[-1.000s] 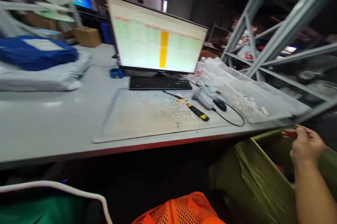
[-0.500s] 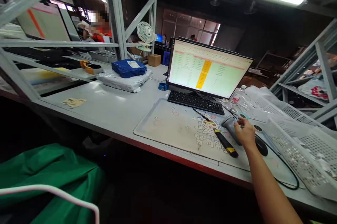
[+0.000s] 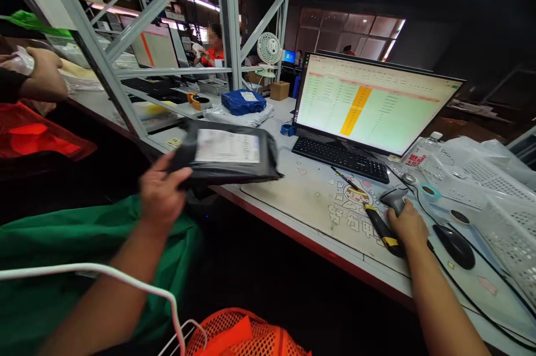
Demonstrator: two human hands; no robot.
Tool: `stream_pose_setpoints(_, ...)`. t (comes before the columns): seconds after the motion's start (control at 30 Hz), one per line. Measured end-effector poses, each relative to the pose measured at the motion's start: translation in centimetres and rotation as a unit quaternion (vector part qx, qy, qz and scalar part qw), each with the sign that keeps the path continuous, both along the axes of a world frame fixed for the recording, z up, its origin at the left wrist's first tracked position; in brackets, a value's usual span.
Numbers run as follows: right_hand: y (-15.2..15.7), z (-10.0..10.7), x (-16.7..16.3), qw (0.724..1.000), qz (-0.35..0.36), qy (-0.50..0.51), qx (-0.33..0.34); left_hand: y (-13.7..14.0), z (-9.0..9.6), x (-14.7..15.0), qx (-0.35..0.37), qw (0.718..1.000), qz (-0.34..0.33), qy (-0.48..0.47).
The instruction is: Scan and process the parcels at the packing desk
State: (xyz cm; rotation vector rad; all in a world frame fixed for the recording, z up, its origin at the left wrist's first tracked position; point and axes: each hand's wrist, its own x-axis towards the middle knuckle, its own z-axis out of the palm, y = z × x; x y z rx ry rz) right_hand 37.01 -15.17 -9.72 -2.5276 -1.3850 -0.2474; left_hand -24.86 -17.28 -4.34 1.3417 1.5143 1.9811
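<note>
My left hand (image 3: 163,191) grips the left end of a black plastic parcel (image 3: 268,158), thumb on top. A white shipping label (image 3: 228,145) faces up on the parcel, its print too blurred to read. The parcel is held above the desk's front edge, tilted a little. On the desk mat (image 3: 276,194), my right hand (image 3: 407,226) is wrapped around the handle of a grey barcode scanner (image 3: 394,197). Just left of that hand lies a yellow and black box cutter (image 3: 383,230); a black mouse (image 3: 454,245) lies to its right.
A monitor (image 3: 377,105) and keyboard (image 3: 341,158) stand at the back of the mat. White plastic baskets (image 3: 508,227) fill the right side. A blue parcel (image 3: 243,102) lies beyond the held one. Metal rack posts (image 3: 232,21) rise at left, with another person's arm (image 3: 46,74) behind.
My left hand has come into view, bringing the black parcel over the desk. My right hand has closed around the scanner's handle. The camera view has turned left.
</note>
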Motion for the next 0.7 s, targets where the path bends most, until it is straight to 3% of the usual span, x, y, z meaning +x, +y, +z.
stream_pose_setpoints(0.07,-0.4,0.5,-0.7,1.000,-0.011,0.001,-0.016,1.4,-0.8,3.7,0.016,0.996,-0.081,-0.032)
stream_pose_setpoints(0.2,-1.0,2.0,-2.3,0.999,-0.024,-0.005,-0.037,4.6,-3.2,12.0,0.030,0.960,-0.267,-0.080)
stream_pose_setpoints(0.3,-1.1,3.9,-3.0,0.997,-0.037,0.031,-0.064,5.5,-5.3,15.2,-0.045,0.928,-0.362,-0.078)
stream_pose_setpoints(0.37,-1.5,5.9,-3.0,0.994,-0.003,0.072,-0.087,5.6,-6.7,15.7,-0.125,0.897,-0.417,-0.079)
stream_pose_setpoints(0.47,-2.8,10.4,-3.0,0.972,0.105,0.177,-0.112,5.6,-8.1,15.7,-0.200,0.872,-0.437,-0.088)
stream_pose_setpoints(0.6,-4.9,17.6,-4.8,0.887,0.209,0.381,-0.157,6.3,-7.9,15.9,-0.176,0.909,-0.377,-0.043)
stream_pose_setpoints(0.7,-5.2,21.5,-7.5,0.851,0.242,0.410,-0.221,7.4,-6.9,16.1,-0.184,0.907,-0.379,0.007)
